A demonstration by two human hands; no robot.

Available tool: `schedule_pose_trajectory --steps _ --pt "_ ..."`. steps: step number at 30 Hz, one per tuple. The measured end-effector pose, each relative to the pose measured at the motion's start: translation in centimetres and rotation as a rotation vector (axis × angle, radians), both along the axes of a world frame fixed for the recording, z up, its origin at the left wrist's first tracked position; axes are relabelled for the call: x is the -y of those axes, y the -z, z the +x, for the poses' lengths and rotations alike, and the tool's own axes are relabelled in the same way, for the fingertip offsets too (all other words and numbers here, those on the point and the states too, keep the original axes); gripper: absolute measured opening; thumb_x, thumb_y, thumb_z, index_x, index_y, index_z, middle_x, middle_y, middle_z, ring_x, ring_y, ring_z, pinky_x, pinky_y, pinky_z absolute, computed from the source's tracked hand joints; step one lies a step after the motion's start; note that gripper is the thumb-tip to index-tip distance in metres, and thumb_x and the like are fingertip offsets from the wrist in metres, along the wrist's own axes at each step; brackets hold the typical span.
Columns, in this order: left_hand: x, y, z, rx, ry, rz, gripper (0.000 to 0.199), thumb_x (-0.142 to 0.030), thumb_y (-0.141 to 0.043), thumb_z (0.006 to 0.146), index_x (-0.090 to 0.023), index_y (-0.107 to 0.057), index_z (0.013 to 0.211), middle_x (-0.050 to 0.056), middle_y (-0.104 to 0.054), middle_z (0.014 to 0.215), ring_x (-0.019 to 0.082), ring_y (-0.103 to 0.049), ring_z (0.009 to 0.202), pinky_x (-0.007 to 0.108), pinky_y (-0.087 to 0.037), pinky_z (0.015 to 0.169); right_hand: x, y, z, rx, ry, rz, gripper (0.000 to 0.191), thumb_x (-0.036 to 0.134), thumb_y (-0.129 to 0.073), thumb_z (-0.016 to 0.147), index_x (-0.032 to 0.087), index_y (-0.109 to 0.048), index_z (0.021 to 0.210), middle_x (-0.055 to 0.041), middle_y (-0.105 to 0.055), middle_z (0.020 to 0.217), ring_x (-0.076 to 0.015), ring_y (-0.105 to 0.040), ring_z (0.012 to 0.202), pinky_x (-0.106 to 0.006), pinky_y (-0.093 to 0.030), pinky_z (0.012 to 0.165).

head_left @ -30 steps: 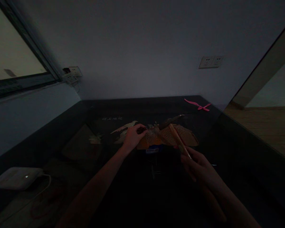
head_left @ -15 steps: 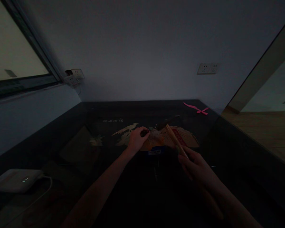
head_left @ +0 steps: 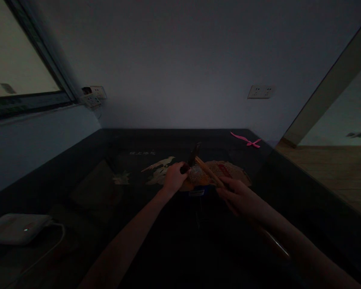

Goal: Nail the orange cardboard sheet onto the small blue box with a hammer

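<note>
Wooden-handled, the hammer (head_left: 209, 170) sits gripped in the right hand (head_left: 240, 194) as I watch from afar, its dark head (head_left: 194, 153) raised at a tilt just beside the left hand (head_left: 173, 176). There I see fingers pinched around a small dark thing (head_left: 184, 167), too dim to identify, at the left part of a speckled orange-brown piece (head_left: 236, 172) on the black table (head_left: 174, 249); whether the head touches it, I cannot tell.

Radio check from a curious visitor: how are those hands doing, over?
Right hand gripping wooden-handled hammer. Left hand pinching small dark item, too dim to identify. Hammer head close to it, contact unclear. Pink ribbon off to far right.
</note>
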State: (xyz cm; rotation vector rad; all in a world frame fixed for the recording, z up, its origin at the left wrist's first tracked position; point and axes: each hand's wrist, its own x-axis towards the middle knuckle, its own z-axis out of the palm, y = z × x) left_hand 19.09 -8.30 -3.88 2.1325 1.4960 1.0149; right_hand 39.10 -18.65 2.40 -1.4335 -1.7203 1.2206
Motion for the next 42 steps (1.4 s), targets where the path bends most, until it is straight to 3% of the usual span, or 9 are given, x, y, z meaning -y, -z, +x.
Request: schedule_pose_trajectory --steps 7,13,21,25,30,33,42 --pt "-0.3 0.5 -0.1 0.046 0.028 0.009 0.012 -0.022 -0.059 0.077 -0.018 -0.064 0.087 0.003 -0.069 0.087 0.016 -0.063 0.082 0.028 -0.048 0.077 0.2 -1.3 0.2 0.045 0.02 0.222 0.026 0.03 -0.055 0.077 0.018 -0.062 0.099 0.0001 -0.058 0.067 -0.0136 -0.053 0.056 -0.022 -0.04 0.047" --pt "-0.3 0.2 -0.2 0.01 0.044 0.013 0.012 -0.022 -0.059 0.077 -0.018 -0.065 0.086 0.003 -0.069 0.087 0.016 -0.063 0.082 0.028 -0.048 0.075 0.0 -0.4 0.4 0.142 -0.002 0.162 0.02 0.026 -0.053 0.078 0.016 -0.064 0.091 -0.0015 -0.061 0.07 -0.0142 -0.055 0.058 -0.023 -0.041 0.049" --pt "-0.4 0.2 0.1 0.048 0.042 -0.006 0.01 -0.021 -0.061 0.076 -0.018 -0.066 0.085 0.003 -0.07 0.086 0.016 -0.063 0.081 0.028 -0.048 0.075 0.0 -1.6 0.4 0.192 -0.015 0.234 0.019 0.026 -0.053 0.077 0.016 -0.064 0.089 -0.0021 -0.059 0.07 -0.0151 -0.054 0.06 -0.024 -0.042 0.054" --pt "-0.5 0.2 0.1 0.027 0.018 -0.002 0.01 -0.022 -0.062 0.077 -0.018 -0.067 0.085 0.004 -0.07 0.087 0.017 -0.063 0.082 0.027 -0.048 0.075 0.0 -1.4 0.2 0.279 -0.023 0.179 0.019 0.022 -0.049 0.078 0.014 -0.062 0.089 -0.002 -0.059 0.069 -0.0139 -0.053 0.059 -0.023 -0.041 0.051" --pt "-0.7 0.5 0.1 0.058 0.018 0.004 0.008 -0.02 -0.065 0.075 -0.017 -0.068 0.083 0.003 -0.07 0.086 0.016 -0.064 0.083 0.027 -0.048 0.077 0.4 -1.6 0.3 0.183 -0.03 0.136 0.027 0.028 -0.047 0.081 0.013 -0.057 0.102 0.0038 -0.049 0.055 -0.0099 -0.043 0.04 -0.021 -0.035 0.038" --pt "-0.6 0.4 0.2 0.073 0.026 0.009 0.009 -0.021 -0.065 0.075 -0.018 -0.068 0.083 0.003 -0.07 0.086 0.016 -0.064 0.083 0.027 -0.048 0.076 0.4 -1.5 0.2 0.173 -0.024 0.069 0.025 0.028 -0.048 0.081 0.014 -0.057 0.1 0.0057 -0.045 0.053 -0.008 -0.039 0.035 -0.02 -0.03 0.033" --pt "-0.5 0.1 0.1 0.075 0.018 -0.015 0.01 -0.023 -0.064 0.076 -0.017 -0.068 0.083 0.004 -0.07 0.085 0.017 -0.064 0.082 0.029 -0.049 0.076 -0.1 -1.9 0.5 0.19 -0.05 0.187 0.023 0.027 -0.05 0.079 0.015 -0.061 0.095 -0.0022 -0.06 0.07 -0.0129 -0.053 0.055 -0.021 -0.04 0.046"
